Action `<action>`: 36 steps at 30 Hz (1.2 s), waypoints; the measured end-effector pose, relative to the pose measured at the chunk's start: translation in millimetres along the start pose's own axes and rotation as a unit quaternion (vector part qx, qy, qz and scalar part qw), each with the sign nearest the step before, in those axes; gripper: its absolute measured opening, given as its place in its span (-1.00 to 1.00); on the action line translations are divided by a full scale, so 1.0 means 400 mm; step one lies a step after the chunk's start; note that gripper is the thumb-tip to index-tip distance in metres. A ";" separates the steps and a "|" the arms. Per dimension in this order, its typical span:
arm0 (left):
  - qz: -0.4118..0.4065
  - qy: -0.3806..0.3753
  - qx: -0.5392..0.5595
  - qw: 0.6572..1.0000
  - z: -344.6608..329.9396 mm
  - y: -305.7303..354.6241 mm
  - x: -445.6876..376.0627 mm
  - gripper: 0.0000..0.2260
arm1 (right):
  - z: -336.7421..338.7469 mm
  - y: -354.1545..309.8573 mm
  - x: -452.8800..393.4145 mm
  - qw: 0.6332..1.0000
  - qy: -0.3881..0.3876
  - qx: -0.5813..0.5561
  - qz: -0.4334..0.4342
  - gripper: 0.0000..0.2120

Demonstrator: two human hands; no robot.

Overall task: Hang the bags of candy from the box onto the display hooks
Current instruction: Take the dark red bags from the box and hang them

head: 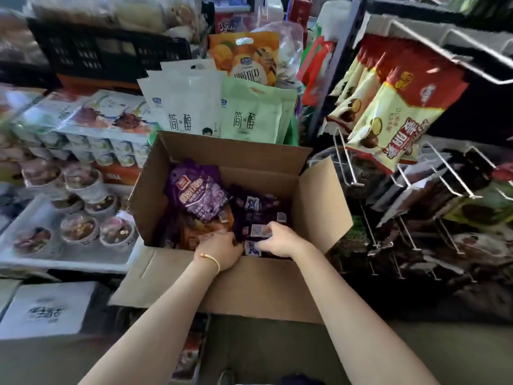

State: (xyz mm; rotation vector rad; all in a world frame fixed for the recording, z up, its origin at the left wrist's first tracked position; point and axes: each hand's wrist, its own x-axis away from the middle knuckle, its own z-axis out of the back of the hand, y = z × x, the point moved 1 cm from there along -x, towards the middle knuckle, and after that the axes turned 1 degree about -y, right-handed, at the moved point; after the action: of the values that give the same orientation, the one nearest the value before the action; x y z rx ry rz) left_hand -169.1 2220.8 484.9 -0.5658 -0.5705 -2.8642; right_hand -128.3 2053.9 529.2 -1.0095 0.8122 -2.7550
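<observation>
An open cardboard box point(313, 201) stands in front of me with several candy bags in it. A purple bag point(195, 194) lies on top at the left, and dark purple bags point(259, 212) fill the right side. Both my hands reach into the near side of the box. My left hand point(219, 247), with a thin bracelet on the wrist, rests on an orange-brown bag point(202, 226). My right hand point(277, 237) grips a dark purple bag at its lower edge. Bare wire display hooks point(444, 173) stick out of the rack at the right, below red-and-cream bags point(388, 118) that hang there.
White and green pouches point(219, 107) and an orange pouch point(245, 56) stand behind the box. Trays of yoghurt cups point(75, 207) fill the left. A white carton point(47, 307) sits at the lower left. Dark packets hang on the lower rack point(416, 245) at the right.
</observation>
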 end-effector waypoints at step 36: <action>-0.200 0.068 0.608 0.765 0.332 0.294 0.107 -0.64 | 0.365 -0.055 0.311 0.821 0.301 -0.396 0.280 -0.88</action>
State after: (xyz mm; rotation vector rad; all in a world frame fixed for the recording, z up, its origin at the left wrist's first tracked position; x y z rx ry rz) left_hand -136.8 2162.8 654.9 0.0280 -2.3931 -2.0351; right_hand -131.5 1974.2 705.0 0.1667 2.0448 -2.1602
